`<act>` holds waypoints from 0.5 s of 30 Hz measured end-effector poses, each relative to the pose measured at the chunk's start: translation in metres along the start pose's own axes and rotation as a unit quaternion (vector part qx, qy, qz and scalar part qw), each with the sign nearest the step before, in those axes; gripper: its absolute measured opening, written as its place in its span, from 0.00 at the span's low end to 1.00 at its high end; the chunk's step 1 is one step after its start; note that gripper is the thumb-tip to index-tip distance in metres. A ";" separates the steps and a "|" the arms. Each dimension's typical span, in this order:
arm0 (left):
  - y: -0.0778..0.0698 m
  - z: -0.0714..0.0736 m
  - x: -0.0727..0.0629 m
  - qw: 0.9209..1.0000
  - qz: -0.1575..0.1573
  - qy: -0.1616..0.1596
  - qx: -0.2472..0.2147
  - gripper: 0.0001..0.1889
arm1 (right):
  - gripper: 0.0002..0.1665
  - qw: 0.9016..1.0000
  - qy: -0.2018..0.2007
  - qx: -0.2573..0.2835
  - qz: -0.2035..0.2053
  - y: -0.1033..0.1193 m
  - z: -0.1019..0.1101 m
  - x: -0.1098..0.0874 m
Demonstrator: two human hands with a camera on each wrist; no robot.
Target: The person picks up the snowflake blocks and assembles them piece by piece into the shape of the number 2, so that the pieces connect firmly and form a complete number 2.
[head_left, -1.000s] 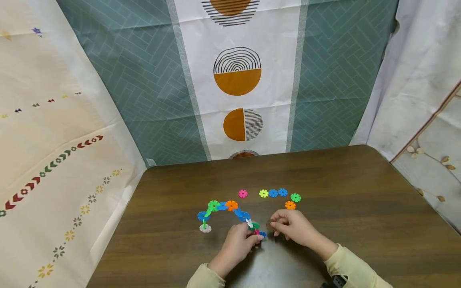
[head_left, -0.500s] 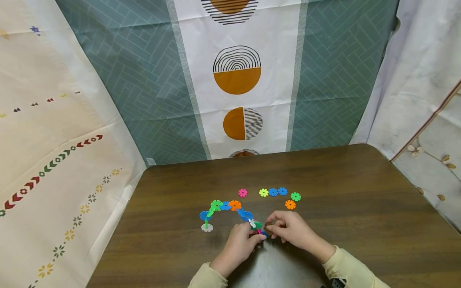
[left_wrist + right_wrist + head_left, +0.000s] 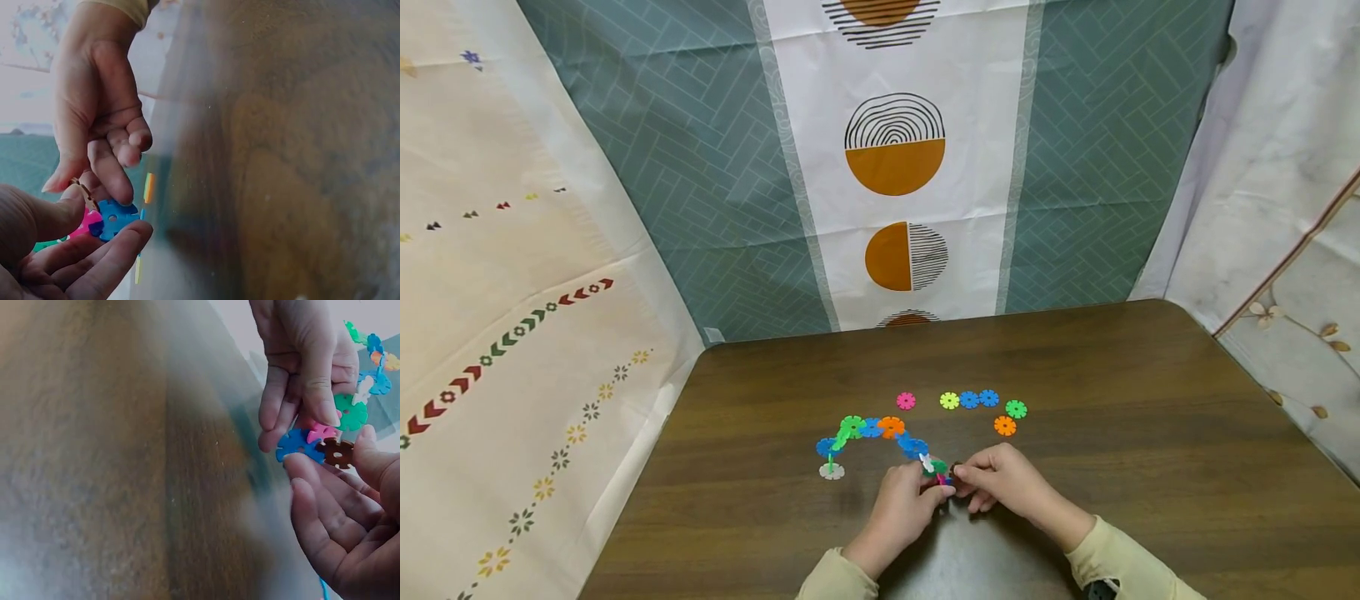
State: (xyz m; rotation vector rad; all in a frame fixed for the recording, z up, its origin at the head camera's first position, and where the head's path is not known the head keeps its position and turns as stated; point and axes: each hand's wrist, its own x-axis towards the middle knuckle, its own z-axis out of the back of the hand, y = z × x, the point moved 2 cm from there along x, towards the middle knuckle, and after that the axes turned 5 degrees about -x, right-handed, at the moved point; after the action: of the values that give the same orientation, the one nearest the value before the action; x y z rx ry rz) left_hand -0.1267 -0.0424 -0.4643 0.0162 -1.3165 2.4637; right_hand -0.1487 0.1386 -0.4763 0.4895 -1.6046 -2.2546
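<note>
A curving chain of notched interlocking discs (image 3: 891,427) in several colours runs from a white disc (image 3: 832,472) on the left to my left hand (image 3: 898,508). Near its end, the left thumb and fingers pinch the pink disc (image 3: 323,431) beside the blue disc (image 3: 297,447). My right hand (image 3: 1011,482) pinches a brown disc (image 3: 337,454) between thumb and fingers. In the right wrist view the brown disc's edge meets the blue disc, close below the pink one. A green disc (image 3: 351,412) comes farther back along the chain. Fingers partly hide these joints in the head view.
Loose discs lie beyond the hands on the brown wooden table (image 3: 760,533): a pink one (image 3: 906,402), a yellow one (image 3: 950,401), two blue ones (image 3: 979,399), a green one (image 3: 1016,409) and an orange one (image 3: 1004,426). Patterned curtains (image 3: 1075,167) hang behind.
My right hand has moved left with the brown disc, up to the chain's end at the left hand. The chain and left hand have shifted slightly right.
</note>
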 end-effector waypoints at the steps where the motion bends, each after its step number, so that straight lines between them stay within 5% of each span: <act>1: 0.000 0.000 0.000 1.000 -0.001 -0.003 0.004 0.08 | 0.17 1.000 0.004 0.016 -0.007 -0.001 -0.001 0.000; 7: 0.002 -0.002 0.000 1.000 -0.005 -0.011 0.017 0.09 | 0.17 0.998 0.008 0.048 -0.029 -0.004 -0.006 0.001; 15: 0.005 -0.002 0.000 1.000 0.015 0.010 -0.012 0.05 | 0.20 0.999 0.023 0.015 -0.028 -0.003 -0.001 0.005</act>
State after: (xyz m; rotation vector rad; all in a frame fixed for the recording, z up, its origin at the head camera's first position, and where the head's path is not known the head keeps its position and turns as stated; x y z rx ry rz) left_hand -0.1280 -0.0433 -0.4695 -0.0348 -1.3464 2.4652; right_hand -0.1529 0.1366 -0.4801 0.5981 -1.6227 -2.2455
